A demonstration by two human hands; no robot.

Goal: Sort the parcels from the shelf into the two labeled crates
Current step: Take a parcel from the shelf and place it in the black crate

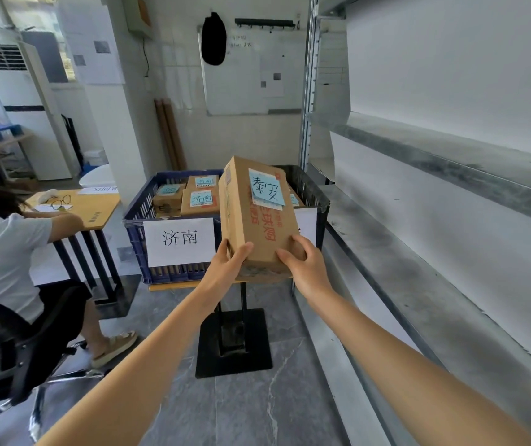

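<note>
Both my hands hold a brown cardboard parcel (257,217) with a blue handwritten note 泰安 on top, raised in front of the crates. My left hand (230,263) grips its near left corner and my right hand (302,265) grips its near right corner. Behind it, a blue crate (138,233) with a white 济南 label holds several parcels with blue notes (201,199). A black crate (312,191) stands to the right of it, mostly hidden by the parcel; its white label is only partly visible.
The crates stand on a small table with a black pedestal base (233,342). Grey metal shelves (434,252) run along the right. A seated person (6,246) on an office chair is at a desk (93,207) on the left. A whiteboard (251,72) hangs behind.
</note>
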